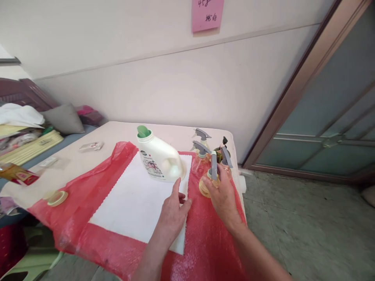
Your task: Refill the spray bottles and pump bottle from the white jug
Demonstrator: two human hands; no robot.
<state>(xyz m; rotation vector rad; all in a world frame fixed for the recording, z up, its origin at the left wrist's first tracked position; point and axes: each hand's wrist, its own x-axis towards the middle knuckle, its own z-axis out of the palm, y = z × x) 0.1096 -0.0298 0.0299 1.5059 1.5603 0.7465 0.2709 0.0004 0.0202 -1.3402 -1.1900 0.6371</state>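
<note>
My right hand is wrapped around the neck of a clear spray bottle with a grey trigger head and yellowish liquid, at the right of the table. Over the white cloth my left hand hovers with its index finger stretched out, holding nothing. Just beyond it stands a white detergent jug with a green spout and a printed label. More spray bottles with grey heads, one of them a pinkish spray bottle, are grouped behind my right hand.
Red plastic sheeting covers much of the table. On the left lie a roll of tape, a small packet and a bottle of amber liquid. The wall rises behind, and a framed glass door is at the right.
</note>
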